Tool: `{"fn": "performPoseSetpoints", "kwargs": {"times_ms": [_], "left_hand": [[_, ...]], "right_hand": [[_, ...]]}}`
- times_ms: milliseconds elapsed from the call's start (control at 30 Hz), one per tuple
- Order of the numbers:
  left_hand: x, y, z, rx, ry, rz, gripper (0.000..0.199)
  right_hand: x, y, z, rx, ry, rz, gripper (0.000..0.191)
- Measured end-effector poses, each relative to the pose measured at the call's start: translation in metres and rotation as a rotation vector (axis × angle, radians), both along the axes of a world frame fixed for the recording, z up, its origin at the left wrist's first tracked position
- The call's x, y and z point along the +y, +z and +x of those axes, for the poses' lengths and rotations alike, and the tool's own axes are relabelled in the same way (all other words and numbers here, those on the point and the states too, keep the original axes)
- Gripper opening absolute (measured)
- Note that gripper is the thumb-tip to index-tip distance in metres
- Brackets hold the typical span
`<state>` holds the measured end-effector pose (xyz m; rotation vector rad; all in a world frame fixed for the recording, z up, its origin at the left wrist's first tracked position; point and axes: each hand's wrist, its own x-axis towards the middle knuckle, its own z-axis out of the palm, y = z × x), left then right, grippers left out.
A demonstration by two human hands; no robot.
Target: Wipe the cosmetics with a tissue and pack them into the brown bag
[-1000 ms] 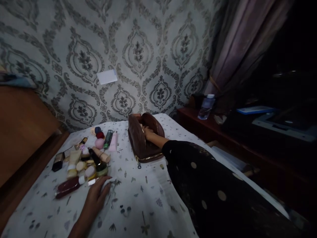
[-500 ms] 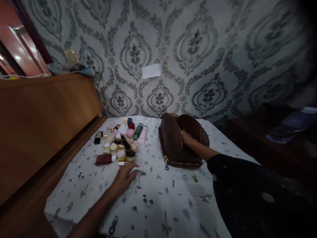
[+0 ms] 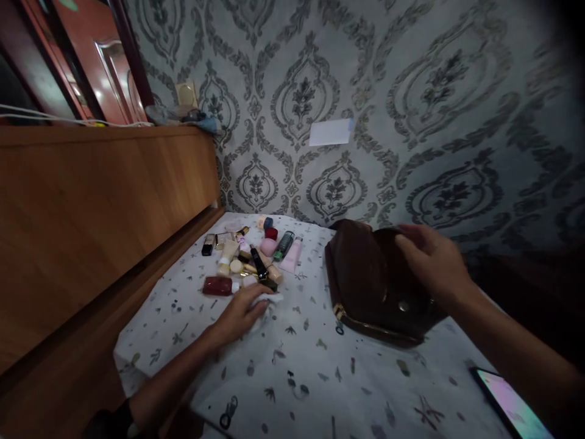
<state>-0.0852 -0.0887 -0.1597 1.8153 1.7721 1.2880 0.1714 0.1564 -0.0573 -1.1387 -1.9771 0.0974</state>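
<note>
My left hand (image 3: 244, 311) rests at the front edge of a cluster of cosmetics, its thumb and fingers curled around something small and white that I cannot make out. Just left of it lies a dark red bottle (image 3: 218, 285) with a white cap. Beyond the fingers are a black tube (image 3: 258, 263), a pink tube (image 3: 291, 256) and a green tube (image 3: 284, 246). A brown leather bag (image 3: 359, 262) with a gold zipper stands unzipped to the right. My right hand (image 3: 432, 259) grips its far right rim, thumb in front, other fingers mostly hidden.
A lit phone (image 3: 512, 399) lies at the lower right on the patterned white cloth (image 3: 320, 366). A wooden panel (image 3: 114, 195) borders the left side. Behind is a patterned wall with a white card (image 3: 331, 132) on it.
My right hand has come out of the bag's opening to its right rim, and the bag's opening shows more. My left hand has closed on something white. The view has turned left.
</note>
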Motion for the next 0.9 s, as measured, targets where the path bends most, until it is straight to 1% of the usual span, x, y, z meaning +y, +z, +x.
{"fn": "performPoseSetpoints", "kwargs": {"times_ms": [33,67,100,133,167,200,233,300,333,400,467,533,600,700,800,900], "left_hand": [[0.002,0.006,-0.009,0.019,0.022,0.012,0.025],[0.004,0.012,-0.02,0.044,0.051,0.022,0.026],[0.007,0.017,-0.033,0.077,0.088,0.029,0.028],[0.011,0.022,-0.048,0.119,0.136,0.024,0.029],[0.015,0.027,-0.064,0.166,0.193,0.004,0.03],[0.019,0.031,-0.082,0.223,0.296,-0.037,0.032],[0.023,0.035,-0.1,0.287,0.43,-0.103,0.033],[0.032,0.041,-0.136,0.317,0.56,-0.162,0.038],[0.036,0.042,-0.152,0.329,0.615,-0.194,0.039],[0.042,0.042,-0.181,0.355,0.72,-0.278,0.039],[0.047,0.036,-0.202,0.373,0.795,-0.378,0.036],[0.052,0.027,-0.216,0.379,0.833,-0.485,0.038],[0.056,0.017,-0.223,0.381,0.845,-0.573,0.047],[0.061,0.007,-0.23,0.395,0.844,-0.657,0.057],[0.064,0.005,-0.232,0.419,0.828,-0.721,0.054],[0.059,0.008,-0.228,0.45,0.798,-0.774,0.052]], "right_hand": [[-0.014,0.001,0.001,0.025,0.037,0.036,0.031],[-0.029,0.0,0.001,0.036,0.096,0.111,0.031],[-0.045,-0.003,0.0,0.063,0.166,0.177,0.029],[-0.06,-0.01,-0.003,0.066,0.264,0.217,0.026],[-0.074,-0.019,-0.007,0.046,0.389,0.211,0.022],[-0.087,-0.03,-0.013,0.007,0.514,0.167,0.021],[-0.097,-0.042,-0.02,-0.037,0.611,0.095,0.022],[-0.112,-0.067,-0.035,-0.108,0.734,-0.079,0.027],[-0.116,-0.079,-0.043,-0.122,0.758,-0.155,0.03],[-0.12,-0.097,-0.06,-0.12,0.746,-0.305,0.033],[-0.121,-0.108,-0.074,-0.076,0.72,-0.446,0.034],[-0.12,-0.116,-0.084,-0.015,0.705,-0.554,0.035],[-0.119,-0.124,-0.09,0.035,0.689,-0.602,0.034],[-0.117,-0.136,-0.093,0.092,0.661,-0.617,0.034],[-0.115,-0.145,-0.092,0.139,0.644,-0.648,0.035],[-0.113,-0.147,-0.091,0.169,0.663,-0.683,0.035]]}}
